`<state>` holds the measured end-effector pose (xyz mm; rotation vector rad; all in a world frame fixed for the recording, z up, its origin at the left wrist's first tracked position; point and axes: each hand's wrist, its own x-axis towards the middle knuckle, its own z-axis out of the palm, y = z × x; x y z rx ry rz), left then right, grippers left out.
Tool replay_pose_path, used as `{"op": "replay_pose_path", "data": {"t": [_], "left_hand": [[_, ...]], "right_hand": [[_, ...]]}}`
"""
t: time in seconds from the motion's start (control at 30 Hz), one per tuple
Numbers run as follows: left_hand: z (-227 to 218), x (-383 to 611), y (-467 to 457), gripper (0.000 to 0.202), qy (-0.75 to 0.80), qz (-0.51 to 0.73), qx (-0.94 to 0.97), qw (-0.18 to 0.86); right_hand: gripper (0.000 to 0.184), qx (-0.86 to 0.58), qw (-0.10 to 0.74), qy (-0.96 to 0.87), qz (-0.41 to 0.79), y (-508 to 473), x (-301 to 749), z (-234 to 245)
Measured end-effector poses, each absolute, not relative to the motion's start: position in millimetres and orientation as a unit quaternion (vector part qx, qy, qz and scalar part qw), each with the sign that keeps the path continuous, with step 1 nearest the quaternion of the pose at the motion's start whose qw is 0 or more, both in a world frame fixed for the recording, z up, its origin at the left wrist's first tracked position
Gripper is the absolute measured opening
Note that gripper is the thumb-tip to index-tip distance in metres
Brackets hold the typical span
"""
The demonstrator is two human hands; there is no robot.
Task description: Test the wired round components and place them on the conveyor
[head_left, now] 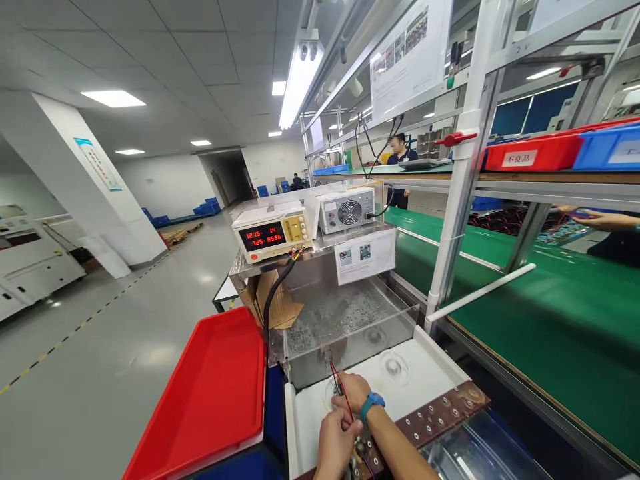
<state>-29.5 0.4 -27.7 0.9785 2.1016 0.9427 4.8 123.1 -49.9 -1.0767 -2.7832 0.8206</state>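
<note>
My left hand (334,443) is low in the view with its fingers closed, pinching the lower end of a thin red wire (338,380). The wire runs up toward a clear acrylic box (350,320). My right hand (351,392), with a blue watch (373,402) on its wrist, lies just above the left. Its fingers are bent down onto the white tray (430,367), next to a round clear part (393,365); what they grip is hidden. A brown strip with holes (440,413) lies under my right forearm.
A power supply with red digits (270,233) and a fan unit (347,210) stand on a steel shelf behind the box. A red tray (210,393) lies at left, a green conveyor (550,313) at right. A co-worker's hand (600,219) reaches in at far right.
</note>
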Motion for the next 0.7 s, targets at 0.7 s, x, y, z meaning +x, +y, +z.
{"op": "replay_pose_path", "data": {"t": [0.7], "left_hand": [[15.9,-21.2,6.2,0.074,0.72,0.531,0.282,0.346]], "right_hand": [[0.039,-0.66,0.498,-0.493,0.272,279.2,242.0,33.5]]}}
